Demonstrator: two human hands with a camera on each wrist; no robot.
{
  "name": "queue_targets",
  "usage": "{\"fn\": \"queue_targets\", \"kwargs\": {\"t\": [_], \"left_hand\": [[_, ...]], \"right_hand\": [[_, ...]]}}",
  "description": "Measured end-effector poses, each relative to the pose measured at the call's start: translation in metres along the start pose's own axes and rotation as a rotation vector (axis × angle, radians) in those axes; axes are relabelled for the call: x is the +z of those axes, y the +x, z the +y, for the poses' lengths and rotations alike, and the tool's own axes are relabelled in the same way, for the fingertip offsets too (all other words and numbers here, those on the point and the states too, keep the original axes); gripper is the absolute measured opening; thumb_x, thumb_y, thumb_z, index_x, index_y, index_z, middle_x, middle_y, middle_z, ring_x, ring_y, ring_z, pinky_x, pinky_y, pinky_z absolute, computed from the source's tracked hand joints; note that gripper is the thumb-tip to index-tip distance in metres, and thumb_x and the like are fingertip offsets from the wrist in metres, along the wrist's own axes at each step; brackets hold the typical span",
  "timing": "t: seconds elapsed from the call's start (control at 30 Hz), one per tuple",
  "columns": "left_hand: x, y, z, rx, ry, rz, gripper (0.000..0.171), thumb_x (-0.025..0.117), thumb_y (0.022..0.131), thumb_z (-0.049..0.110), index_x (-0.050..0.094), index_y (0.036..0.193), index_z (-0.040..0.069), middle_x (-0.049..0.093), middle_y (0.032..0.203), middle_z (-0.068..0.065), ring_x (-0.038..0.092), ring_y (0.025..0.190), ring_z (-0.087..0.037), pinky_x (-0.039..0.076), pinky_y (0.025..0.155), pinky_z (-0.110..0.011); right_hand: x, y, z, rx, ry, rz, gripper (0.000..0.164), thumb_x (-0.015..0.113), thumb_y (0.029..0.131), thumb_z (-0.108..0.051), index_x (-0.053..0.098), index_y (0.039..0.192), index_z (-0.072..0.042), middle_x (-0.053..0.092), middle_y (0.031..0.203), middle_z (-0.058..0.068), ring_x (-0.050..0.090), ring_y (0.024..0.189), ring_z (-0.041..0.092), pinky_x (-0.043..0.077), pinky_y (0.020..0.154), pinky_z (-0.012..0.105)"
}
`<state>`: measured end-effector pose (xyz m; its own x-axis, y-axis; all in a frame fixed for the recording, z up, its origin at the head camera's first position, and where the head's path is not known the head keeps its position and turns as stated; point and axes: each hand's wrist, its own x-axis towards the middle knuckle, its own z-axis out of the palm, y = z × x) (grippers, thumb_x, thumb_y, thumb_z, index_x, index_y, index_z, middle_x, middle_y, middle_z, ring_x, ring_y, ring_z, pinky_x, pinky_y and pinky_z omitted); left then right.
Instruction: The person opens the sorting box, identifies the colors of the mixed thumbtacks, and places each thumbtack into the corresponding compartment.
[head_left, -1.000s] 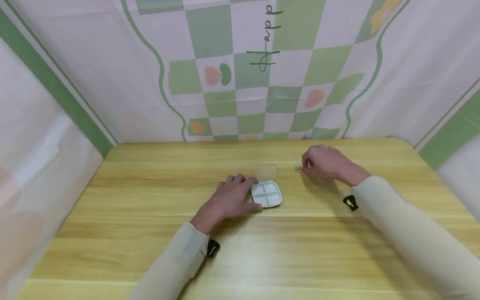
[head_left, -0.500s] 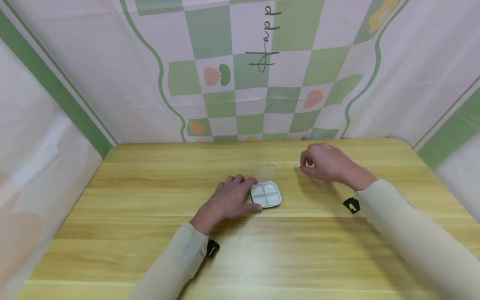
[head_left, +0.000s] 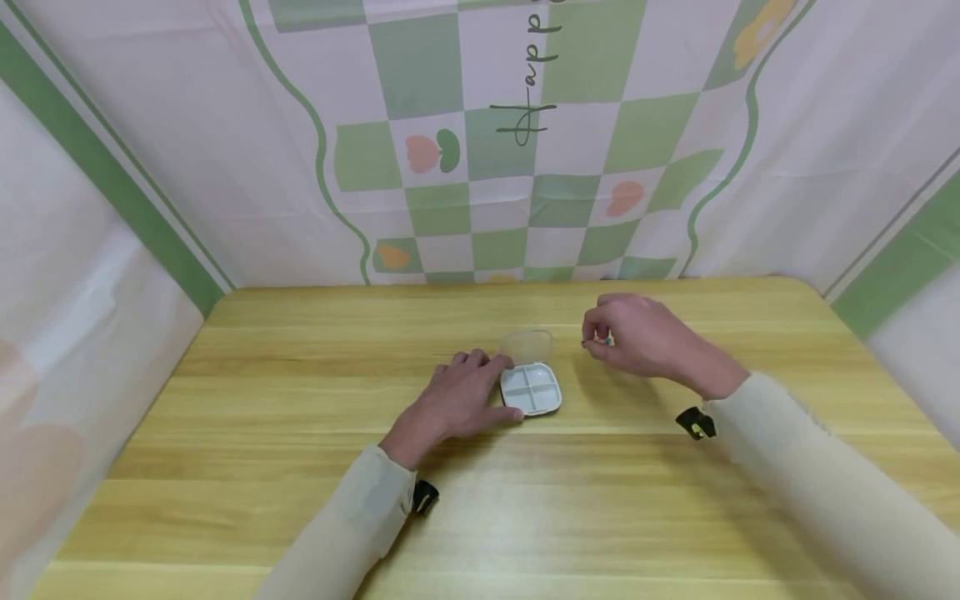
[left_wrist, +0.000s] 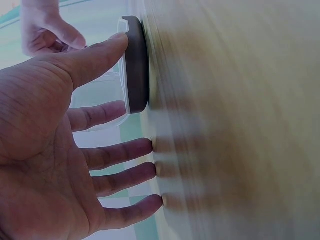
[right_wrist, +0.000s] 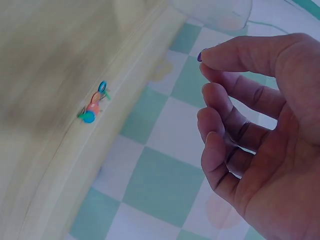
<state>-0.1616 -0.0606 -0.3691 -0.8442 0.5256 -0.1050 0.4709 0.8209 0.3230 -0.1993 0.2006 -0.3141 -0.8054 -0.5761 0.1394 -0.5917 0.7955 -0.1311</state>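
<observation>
Because the case [head_left: 531, 387] could slide, the left hand [head_left: 465, 398], spread wide, seemingly steadies its left edge. Right of the case, the right hand [head_left: 637, 333] pinches a purple piece [right_wrist: 199, 56], probably for fine control.

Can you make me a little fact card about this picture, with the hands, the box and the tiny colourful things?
Left hand: thumb and first finger holding the box by its edges
Right hand: pinching a tiny purple thing, too small to name
Box: white inside, dark outside, four compartments
Lid: see-through, open
Colourful bits: blue, green and reddish, in a little cluster on the table
Background: green-and-white checked cloth
</observation>
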Motion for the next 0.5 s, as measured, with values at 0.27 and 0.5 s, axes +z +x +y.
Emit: {"fn": "queue_targets", "kwargs": {"t": [0.27,0.5], "left_hand": [[0.001,0.001,0.0,-0.006,0.009,0.003,0.071,0.055,0.08,0.062,0.036,0.139,0.026,0.046,0.128,-0.006,0.043,0.113,-0.025,0.035,0.09,-0.048],[0.0,0.0,0.001,0.005,0.031,0.016,0.069,0.056,0.08,0.061,0.039,0.136,0.025,0.048,0.124,-0.006,0.045,0.109,-0.025,0.037,0.087,-0.047]], "right_hand": [[0.005,0.0,-0.011,-0.011,0.023,-0.001,0.004,0.063,0.082,-0.024,0.065,0.08,-0.022,0.051,0.076,-0.008,0.048,0.071,0.01,0.041,0.063,0.033],[0.011,0.001,-0.018,-0.027,0.038,0.004,0.004,0.063,0.082,-0.023,0.065,0.079,-0.021,0.05,0.075,-0.008,0.047,0.069,0.01,0.04,0.061,0.031]]}}
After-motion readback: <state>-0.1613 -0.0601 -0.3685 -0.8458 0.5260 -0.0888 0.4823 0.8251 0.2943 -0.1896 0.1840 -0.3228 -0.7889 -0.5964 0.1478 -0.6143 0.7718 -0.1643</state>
